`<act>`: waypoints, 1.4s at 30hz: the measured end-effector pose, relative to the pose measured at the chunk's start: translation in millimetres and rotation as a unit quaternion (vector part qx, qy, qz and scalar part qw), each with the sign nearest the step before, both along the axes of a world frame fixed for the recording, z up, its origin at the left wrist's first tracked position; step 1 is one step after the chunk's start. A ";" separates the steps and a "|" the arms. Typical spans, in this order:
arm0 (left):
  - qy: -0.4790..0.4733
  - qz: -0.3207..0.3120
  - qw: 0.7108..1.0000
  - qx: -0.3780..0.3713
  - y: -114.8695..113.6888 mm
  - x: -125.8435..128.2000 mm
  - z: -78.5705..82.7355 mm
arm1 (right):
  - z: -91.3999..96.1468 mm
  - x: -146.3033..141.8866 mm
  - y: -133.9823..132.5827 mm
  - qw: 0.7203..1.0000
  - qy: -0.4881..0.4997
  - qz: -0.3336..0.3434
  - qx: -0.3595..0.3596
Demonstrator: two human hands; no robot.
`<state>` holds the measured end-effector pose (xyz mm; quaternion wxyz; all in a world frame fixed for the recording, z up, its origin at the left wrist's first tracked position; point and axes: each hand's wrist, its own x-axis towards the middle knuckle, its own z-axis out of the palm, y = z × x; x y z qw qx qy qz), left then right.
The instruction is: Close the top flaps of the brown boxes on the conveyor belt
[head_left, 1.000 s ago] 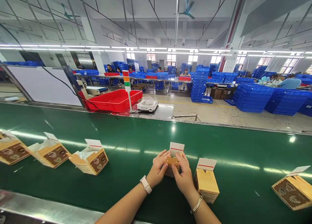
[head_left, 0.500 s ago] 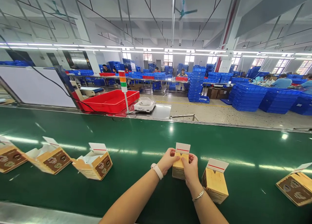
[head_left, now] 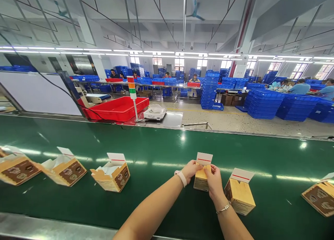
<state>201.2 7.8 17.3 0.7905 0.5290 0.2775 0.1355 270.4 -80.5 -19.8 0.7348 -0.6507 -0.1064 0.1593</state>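
Both my hands are at a small yellow cardboard carton point(head_left: 200, 182) standing on the green conveyor belt point(head_left: 167, 142). My left hand point(head_left: 191, 170) pinches its top at the left side, and my right hand point(head_left: 214, 182) pinches it at the right. A white card with a red line point(head_left: 204, 159) sticks up from the carton's top between my fingers. Just right of my right hand stands a similar carton point(head_left: 240, 195) with its own card. Further left, several open cartons with brown printed panels point(head_left: 112, 176) lie tilted on the belt, with white paper showing inside.
Another printed carton point(head_left: 319, 198) lies at the belt's right end. Beyond the belt's far edge are a red tray point(head_left: 116, 108), a white scale point(head_left: 154, 112) and a signal light pole point(head_left: 132, 88). Stacked blue crates point(head_left: 263, 104) and seated co-workers fill the floor behind.
The cartons on the belt have shifted right, and my hands have moved right with the held carton. Its top is now pinched closed around the card, and the carton stands more upright.
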 end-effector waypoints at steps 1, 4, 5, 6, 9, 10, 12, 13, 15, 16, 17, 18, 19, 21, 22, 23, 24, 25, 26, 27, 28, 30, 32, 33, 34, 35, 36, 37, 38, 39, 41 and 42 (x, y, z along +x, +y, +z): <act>0.001 0.018 1.000 0.012 -2.9 -3.2 1.0 | 1.5 0.3 -3.4 1.000 -0.008 -0.011 -0.003; -0.019 0.079 0.988 0.135 -11.4 -29.3 4.3 | 8.6 -7.4 -15.6 0.988 -0.129 -0.081 -0.026; -0.039 0.108 0.970 0.216 -12.8 -44.1 5.2 | 12.1 -13.4 -20.0 0.973 -0.204 -0.107 -0.031; -0.068 0.145 0.935 0.317 -12.5 -61.5 5.7 | 15.9 -20.9 -24.2 0.949 -0.286 -0.128 -0.029; -0.159 0.340 0.747 0.549 1.3 -124.2 4.5 | 27.3 -49.7 -32.7 0.858 -0.497 -0.128 0.024; -0.171 0.425 0.676 0.577 10.4 -145.9 3.1 | 30.3 -60.0 -33.1 0.836 -0.538 -0.103 0.042; -0.169 0.569 0.565 0.573 32.2 -185.7 -1.6 | 33.7 -79.8 -28.8 0.818 -0.572 -0.004 0.065; -0.143 0.604 0.559 0.550 43.2 -202.3 -4.7 | 34.1 -89.1 -23.6 0.815 -0.571 0.064 0.070; -0.095 0.630 0.620 0.457 61.8 -226.9 -12.1 | 32.0 -106.9 -6.6 0.802 -0.554 0.210 0.071; -0.081 0.618 0.667 0.409 68.4 -234.6 -16.2 | 29.7 -115.5 4.8 0.788 -0.545 0.278 0.067; -0.075 0.597 0.709 0.367 73.1 -239.6 -20.5 | 26.8 -123.9 17.7 0.772 -0.536 0.337 0.056; -0.078 0.577 0.740 0.338 76.0 -242.2 -24.9 | 23.5 -132.2 31.5 0.757 -0.527 0.384 0.040; -0.084 0.564 0.757 0.320 77.5 -243.3 -29.3 | 20.0 -140.2 45.4 0.745 -0.519 0.419 0.020; -0.090 0.562 0.763 0.307 78.1 -243.6 -38.2 | 13.6 -154.4 70.5 0.734 -0.503 0.456 -0.020; -0.088 0.560 0.764 0.307 77.9 -243.8 -42.3 | 11.0 -160.2 80.6 0.731 -0.499 0.463 -0.034; -0.081 0.552 0.769 0.311 77.5 -244.4 -46.1 | 8.9 -164.9 88.6 0.730 -0.499 0.465 -0.042; -0.067 0.539 0.776 0.320 77.1 -245.6 -49.2 | 7.2 -168.4 94.5 0.730 -0.502 0.462 -0.045; -0.051 0.522 0.784 0.333 76.7 -247.0 -51.5 | 5.8 -170.8 98.3 0.731 -0.506 0.455 -0.045; -0.034 0.505 0.788 0.350 76.5 -248.3 -52.8 | 4.8 -172.5 100.6 0.736 -0.511 0.443 -0.043; -0.019 0.490 0.790 0.368 76.3 -249.3 -53.0 | 4.0 -173.5 101.8 0.743 -0.513 0.428 -0.038; -0.005 0.478 0.789 0.387 76.3 -249.7 -52.0 | 3.4 -174.4 102.5 0.755 -0.511 0.410 -0.031; 0.022 0.452 0.783 0.427 76.8 -247.7 -47.1 | 2.9 -176.3 103.8 0.792 -0.488 0.365 -0.012; 0.051 0.431 0.774 0.462 77.9 -242.2 -40.6 | 3.0 -179.6 106.7 0.838 -0.443 0.319 0.003; 0.065 0.422 0.771 0.472 78.5 -238.5 -37.5 | 3.2 -181.7 108.8 0.859 -0.416 0.298 0.006; 0.076 0.415 0.772 0.476 78.9 -234.4 -34.9 | 3.5 -183.8 111.2 0.878 -0.388 0.281 0.006; 0.085 0.411 0.775 0.473 79.2 -230.3 -32.8 | 3.7 -185.7 113.8 0.894 -0.359 0.267 0.005; 0.089 0.406 0.782 0.463 79.3 -226.2 -31.2 | 4.0 -187.1 116.3 0.910 -0.328 0.253 0.003; 0.089 0.404 0.792 0.449 79.3 -222.5 -29.9 | 4.3 -187.8 118.7 0.926 -0.293 0.238 0.001; 0.083 0.405 0.803 0.429 79.3 -219.1 -28.6 | 4.7 -187.6 120.9 0.942 -0.252 0.220 -0.006; 0.074 0.412 0.815 0.401 79.3 -216.2 -27.2 | 5.0 -186.5 122.9 0.957 -0.206 0.203 -0.015; 0.050 0.434 0.844 0.310 80.0 -211.9 -23.2 | 5.8 -181.8 126.2 0.975 -0.098 0.198 -0.033; 0.037 0.432 0.866 0.247 80.7 -210.4 -20.5 | 6.2 -178.7 127.4 0.976 -0.050 0.210 -0.038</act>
